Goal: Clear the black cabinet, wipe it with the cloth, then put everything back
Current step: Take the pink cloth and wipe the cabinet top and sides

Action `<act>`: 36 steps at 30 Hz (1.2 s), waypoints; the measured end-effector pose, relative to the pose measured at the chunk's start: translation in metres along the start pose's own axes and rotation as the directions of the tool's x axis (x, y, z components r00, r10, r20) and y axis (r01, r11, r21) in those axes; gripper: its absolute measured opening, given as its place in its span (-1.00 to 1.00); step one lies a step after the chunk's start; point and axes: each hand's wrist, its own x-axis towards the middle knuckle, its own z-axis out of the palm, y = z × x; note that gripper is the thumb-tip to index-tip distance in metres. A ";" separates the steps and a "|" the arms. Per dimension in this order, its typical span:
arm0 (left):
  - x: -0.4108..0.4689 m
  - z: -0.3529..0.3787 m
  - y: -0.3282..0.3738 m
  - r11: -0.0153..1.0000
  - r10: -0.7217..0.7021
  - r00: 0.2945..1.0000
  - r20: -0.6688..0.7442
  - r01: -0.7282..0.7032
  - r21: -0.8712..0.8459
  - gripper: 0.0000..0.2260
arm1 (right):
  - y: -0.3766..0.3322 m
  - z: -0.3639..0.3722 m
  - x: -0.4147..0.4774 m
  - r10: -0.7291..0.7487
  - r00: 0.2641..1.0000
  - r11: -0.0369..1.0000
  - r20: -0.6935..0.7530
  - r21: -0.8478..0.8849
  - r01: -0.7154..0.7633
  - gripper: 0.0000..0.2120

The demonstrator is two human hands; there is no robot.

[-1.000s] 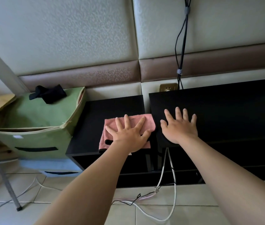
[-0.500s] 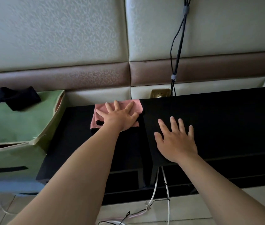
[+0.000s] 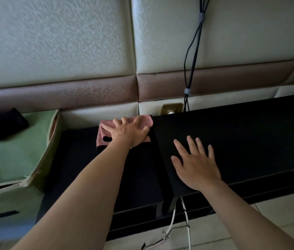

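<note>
Lying under the flat left hand, the pink cloth.

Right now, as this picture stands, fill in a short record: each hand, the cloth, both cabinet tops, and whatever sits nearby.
left hand: flat, fingers spread, pressing the pink cloth
pink cloth: back right corner of the left black cabinet top
right hand: flat, open, on the right black cabinet top
nearby: green fabric box to the left, dark fabric item on it; wall socket behind
</note>
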 end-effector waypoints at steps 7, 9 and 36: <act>0.005 0.003 -0.003 1.000 0.029 1.000 0.004 -0.028 -0.004 -0.36 | -0.003 -0.001 0.000 0.029 1.000 1.000 0.006 -0.007 -0.029 -0.42; 0.005 0.004 -0.003 0.999 0.034 0.999 -0.003 -0.034 -0.006 -0.36 | -0.003 -0.001 0.000 0.037 0.999 0.999 0.009 -0.012 -0.037 -0.43; -0.123 0.027 0.007 0.999 -0.003 0.999 0.039 0.002 0.039 -0.36 | 0.000 -0.002 0.001 -0.018 1.000 1.000 -0.023 0.017 0.018 -0.40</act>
